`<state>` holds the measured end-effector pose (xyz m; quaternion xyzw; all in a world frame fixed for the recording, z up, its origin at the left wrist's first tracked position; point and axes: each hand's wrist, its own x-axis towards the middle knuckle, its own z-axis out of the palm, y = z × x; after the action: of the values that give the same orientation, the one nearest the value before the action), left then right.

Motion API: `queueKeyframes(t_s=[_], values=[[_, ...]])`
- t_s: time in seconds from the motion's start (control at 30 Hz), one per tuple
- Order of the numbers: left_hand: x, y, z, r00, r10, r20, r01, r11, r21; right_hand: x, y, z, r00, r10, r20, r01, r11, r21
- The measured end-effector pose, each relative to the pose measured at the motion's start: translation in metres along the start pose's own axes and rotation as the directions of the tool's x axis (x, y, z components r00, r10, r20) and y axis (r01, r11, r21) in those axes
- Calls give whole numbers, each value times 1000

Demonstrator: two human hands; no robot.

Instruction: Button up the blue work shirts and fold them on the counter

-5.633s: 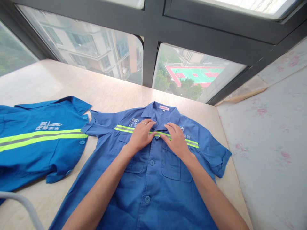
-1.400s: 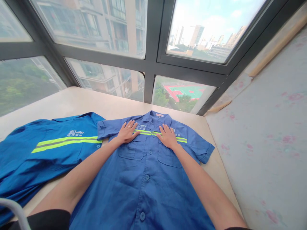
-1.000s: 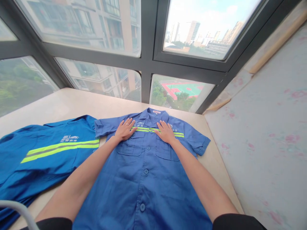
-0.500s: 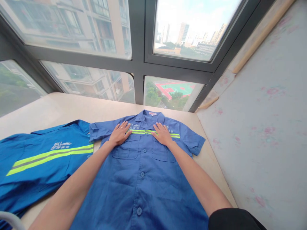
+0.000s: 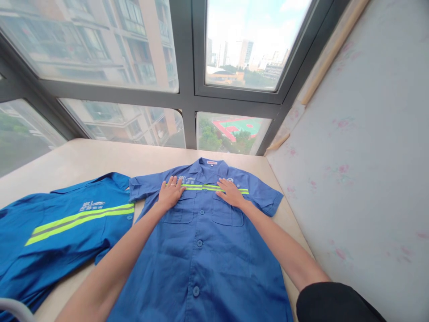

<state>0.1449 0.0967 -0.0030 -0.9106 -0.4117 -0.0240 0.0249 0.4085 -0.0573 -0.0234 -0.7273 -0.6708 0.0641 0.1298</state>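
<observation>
A blue short-sleeved work shirt (image 5: 201, 259) lies buttoned and face up on the pale table (image 5: 83, 158), collar toward the window. A yellow-green reflective stripe crosses its chest. My left hand (image 5: 170, 196) rests flat on the left chest, fingers together and stretched out, a ring on one finger. My right hand (image 5: 229, 193) lies flat on the right chest, above the pocket. Neither hand holds anything.
A second, brighter blue shirt (image 5: 56, 232) with the same reflective stripe lies to the left on the table. Dark-framed windows (image 5: 187, 96) run along the far edge. A floral-papered wall (image 5: 362, 161) closes the right side. A curved grey bar (image 5: 13, 308) shows at the bottom left corner.
Earlier both hands pinched the placket near the collar; they then spread apart and lay flat on the chest. Over the last second they stay there while my view tilts up and shifts.
</observation>
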Motion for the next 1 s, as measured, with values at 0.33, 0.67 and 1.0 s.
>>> queueKeyframes(t_s=[0.33,0.67,1.0], values=[[-56,112,-15,969,207,-133,-228,959,-171,-77,3,-8,996,62,-69,-60,998,32],[-86,149,9,942,315,-119,-335,912,-238,-112,83,-59,683,694,-226,-714,700,-9],[-84,150,5,941,326,-94,-339,914,-222,-113,125,-91,706,700,-102,-708,701,-85]])
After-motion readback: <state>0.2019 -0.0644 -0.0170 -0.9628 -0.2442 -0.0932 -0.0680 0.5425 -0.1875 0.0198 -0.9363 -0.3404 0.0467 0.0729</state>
